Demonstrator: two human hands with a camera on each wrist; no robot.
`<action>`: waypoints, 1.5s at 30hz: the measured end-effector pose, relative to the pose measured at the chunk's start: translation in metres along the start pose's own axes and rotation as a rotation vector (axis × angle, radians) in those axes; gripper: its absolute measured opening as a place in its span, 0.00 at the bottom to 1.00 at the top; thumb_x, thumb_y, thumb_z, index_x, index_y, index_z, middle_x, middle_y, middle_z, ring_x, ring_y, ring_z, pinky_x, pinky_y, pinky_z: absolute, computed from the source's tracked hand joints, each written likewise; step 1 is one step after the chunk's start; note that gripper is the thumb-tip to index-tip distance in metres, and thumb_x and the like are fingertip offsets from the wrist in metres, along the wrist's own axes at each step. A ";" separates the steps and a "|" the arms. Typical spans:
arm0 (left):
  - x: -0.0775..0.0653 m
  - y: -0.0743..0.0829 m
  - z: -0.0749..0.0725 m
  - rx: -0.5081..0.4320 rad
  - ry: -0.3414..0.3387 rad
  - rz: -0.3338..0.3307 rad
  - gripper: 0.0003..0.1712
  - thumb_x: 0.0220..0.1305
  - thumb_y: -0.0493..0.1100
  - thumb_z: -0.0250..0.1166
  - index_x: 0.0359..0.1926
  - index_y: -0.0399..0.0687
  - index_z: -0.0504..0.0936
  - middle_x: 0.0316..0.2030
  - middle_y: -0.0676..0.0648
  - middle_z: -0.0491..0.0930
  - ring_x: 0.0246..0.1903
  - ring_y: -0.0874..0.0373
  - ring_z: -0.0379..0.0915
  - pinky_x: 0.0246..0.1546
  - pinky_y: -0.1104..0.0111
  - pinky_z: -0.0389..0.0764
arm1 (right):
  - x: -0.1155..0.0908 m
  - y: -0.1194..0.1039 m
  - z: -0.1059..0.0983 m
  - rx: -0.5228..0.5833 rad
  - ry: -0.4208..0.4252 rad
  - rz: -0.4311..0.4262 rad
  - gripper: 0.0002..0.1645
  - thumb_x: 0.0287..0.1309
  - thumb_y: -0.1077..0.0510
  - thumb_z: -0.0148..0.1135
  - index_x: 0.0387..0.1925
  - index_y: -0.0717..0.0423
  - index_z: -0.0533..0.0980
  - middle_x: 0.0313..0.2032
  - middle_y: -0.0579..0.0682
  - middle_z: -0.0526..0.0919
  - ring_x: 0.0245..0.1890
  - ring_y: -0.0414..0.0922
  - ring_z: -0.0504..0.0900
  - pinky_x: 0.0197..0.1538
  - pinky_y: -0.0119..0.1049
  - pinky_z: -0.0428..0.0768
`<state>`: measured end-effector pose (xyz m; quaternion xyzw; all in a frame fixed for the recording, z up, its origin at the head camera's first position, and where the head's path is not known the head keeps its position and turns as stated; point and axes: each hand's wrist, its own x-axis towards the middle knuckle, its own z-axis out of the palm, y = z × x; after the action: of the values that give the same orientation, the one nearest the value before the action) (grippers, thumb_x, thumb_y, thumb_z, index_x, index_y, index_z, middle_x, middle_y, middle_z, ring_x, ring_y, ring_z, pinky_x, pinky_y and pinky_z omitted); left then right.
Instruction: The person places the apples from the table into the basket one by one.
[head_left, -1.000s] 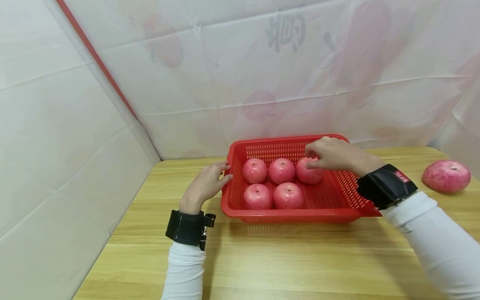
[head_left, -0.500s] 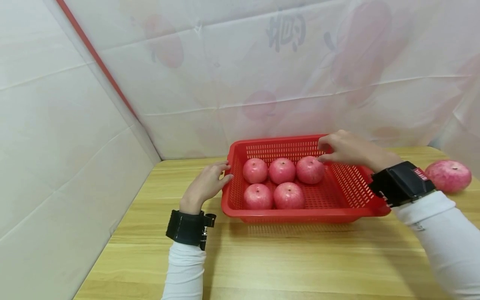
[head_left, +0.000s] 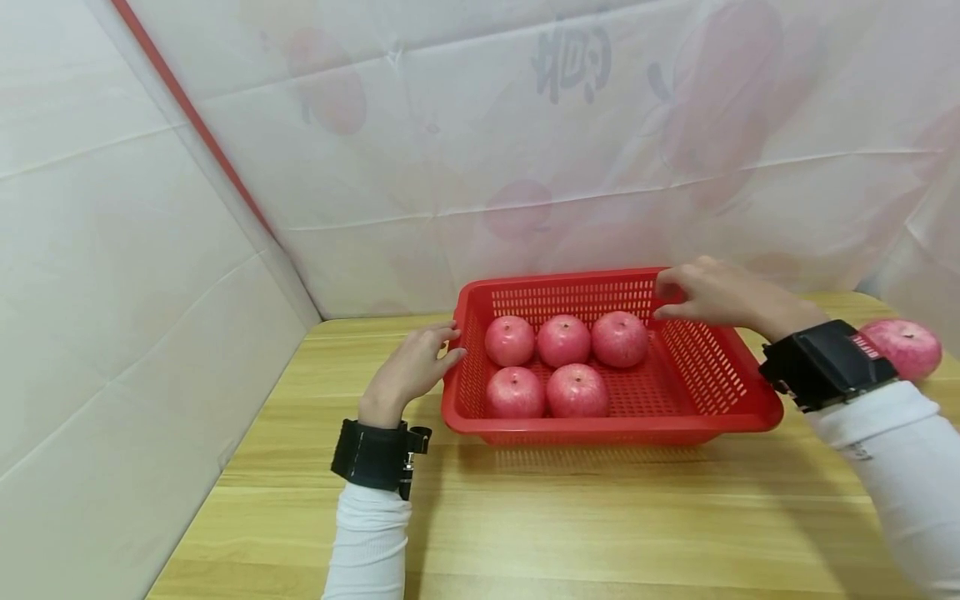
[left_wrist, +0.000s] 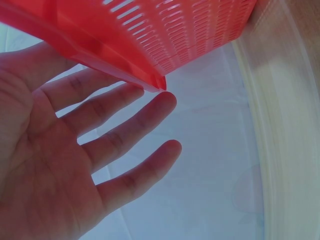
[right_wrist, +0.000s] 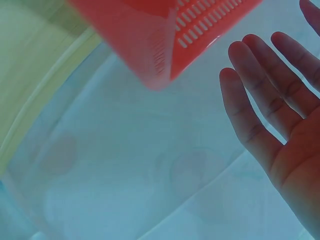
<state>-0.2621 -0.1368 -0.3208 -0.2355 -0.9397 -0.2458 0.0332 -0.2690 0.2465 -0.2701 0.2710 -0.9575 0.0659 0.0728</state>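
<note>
A red plastic basket [head_left: 585, 427] with slotted sides stands on the table, holding several pinkish-red apples in two rows. At its left end, my left hand [head_left: 411, 364] rests against the rim; the left wrist view shows the fingers [left_wrist: 135, 125] spread and fairly straight along the rim's edge. Over the far right corner hovers my right hand [head_left: 712, 293], with nothing in it and its fingers relaxed. The nearest fruit to it is the back-row apple [head_left: 619, 339], to the left of its fingertips. In the right wrist view, the fingers [right_wrist: 250, 107] are extended, apart from the basket.
Another apple [head_left: 903, 346] lies on the table to the right, partly hidden behind the right wrist strap. The wooden table [head_left: 525, 533] runs up to a pale printed sheet [head_left: 450, 167] hung behind, with more sheeting at both sides.
My right hand has drawn off the back-row right apple, moving right and slightly up toward the basket's far right corner. The left hand and basket have stayed in place.
</note>
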 end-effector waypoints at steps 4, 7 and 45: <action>0.000 0.000 0.000 0.003 -0.002 -0.004 0.23 0.59 0.41 0.60 0.55 0.40 0.73 0.52 0.42 0.72 0.43 0.52 0.70 0.39 0.63 0.80 | -0.003 0.006 0.000 0.022 0.013 0.008 0.10 0.45 0.53 0.68 0.26 0.52 0.76 0.24 0.46 0.78 0.25 0.42 0.73 0.30 0.43 0.76; 0.000 0.000 0.000 0.007 -0.001 0.001 0.23 0.59 0.41 0.61 0.55 0.39 0.73 0.53 0.42 0.72 0.44 0.52 0.69 0.40 0.62 0.79 | -0.005 0.009 0.001 0.042 0.022 0.028 0.10 0.45 0.53 0.68 0.26 0.53 0.76 0.24 0.46 0.78 0.25 0.42 0.74 0.30 0.43 0.76; -0.002 0.002 -0.002 -0.006 -0.002 -0.017 0.23 0.59 0.42 0.61 0.55 0.41 0.73 0.52 0.42 0.73 0.42 0.56 0.69 0.39 0.63 0.80 | -0.022 0.040 0.004 0.027 -0.025 0.069 0.08 0.47 0.53 0.66 0.20 0.47 0.74 0.19 0.41 0.76 0.22 0.39 0.72 0.27 0.40 0.74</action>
<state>-0.2598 -0.1370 -0.3188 -0.2277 -0.9410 -0.2486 0.0292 -0.2722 0.2909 -0.2815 0.2394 -0.9662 0.0779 0.0547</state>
